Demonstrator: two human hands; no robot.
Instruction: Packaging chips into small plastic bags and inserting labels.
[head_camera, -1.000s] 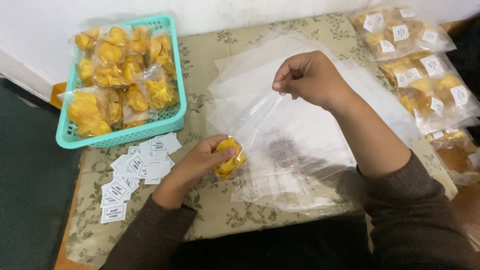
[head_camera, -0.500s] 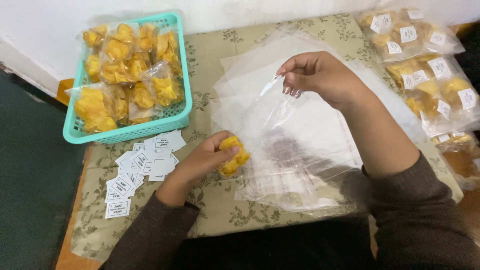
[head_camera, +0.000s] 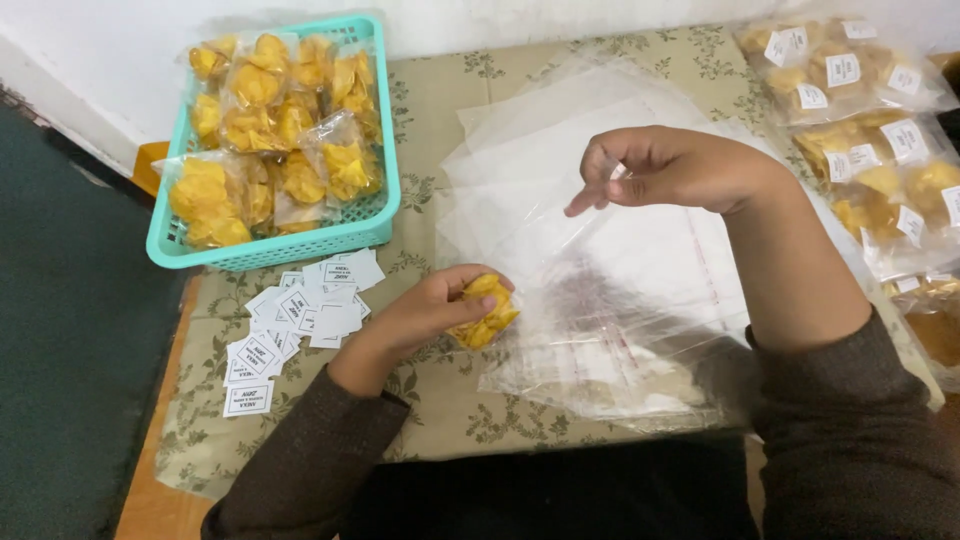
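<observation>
1. Two hands busy here: the left hand (head_camera: 425, 312) is cupped round a clump of yellow chips (head_camera: 484, 312), fingers closed on it, low on the patterned tablecloth (head_camera: 440, 100).
2. The right hand (head_camera: 672, 168) hovers above, thumb and forefinger pinching the top of a clear plastic bag (head_camera: 545, 235) that hangs down to the chips.
3. Underneath sits a pile of empty clear bags (head_camera: 640, 300).
4. Small white paper labels (head_camera: 295, 320) lie scattered just beside the left wrist.
5. A teal basket (head_camera: 385, 215) of packed chips sits at the far left, and labelled packs (head_camera: 870, 130) are on the right.
</observation>
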